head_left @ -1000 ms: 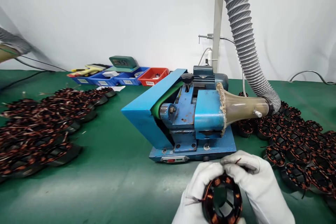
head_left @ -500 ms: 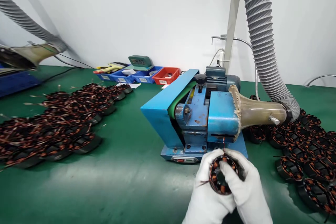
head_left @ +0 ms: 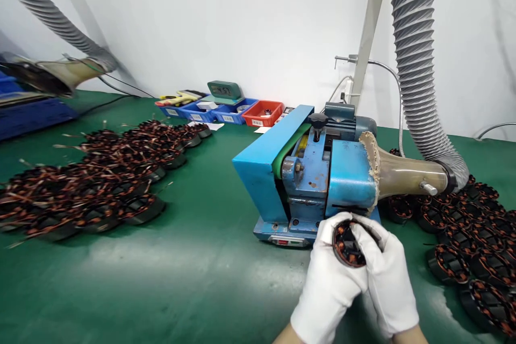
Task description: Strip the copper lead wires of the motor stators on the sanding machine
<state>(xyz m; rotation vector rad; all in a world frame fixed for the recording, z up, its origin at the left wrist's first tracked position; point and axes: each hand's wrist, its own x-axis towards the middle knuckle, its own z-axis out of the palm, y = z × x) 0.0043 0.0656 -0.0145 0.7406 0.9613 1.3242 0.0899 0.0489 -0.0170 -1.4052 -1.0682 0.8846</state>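
Both my hands wear white gloves and together hold one wound stator (head_left: 347, 244), a black ring with copper coils. My left hand (head_left: 328, 285) grips its left side and my right hand (head_left: 387, 279) wraps its right side and top. The stator is pressed up against the front of the blue belt machine (head_left: 322, 183), just below the slot in its blue housing. The stator's wire leads are hidden between it and the machine.
A ribbed grey hose (head_left: 419, 64) joins the machine's cone on the right. Several stators lie heaped at left (head_left: 92, 183) and several more at right (head_left: 471, 236) on the green mat. Blue and red bins (head_left: 226, 110) and a small scale sit at the back.
My hands have carried the stator forward and up to the machine's front. The view has shifted left, so the machine now sits further right in the picture.
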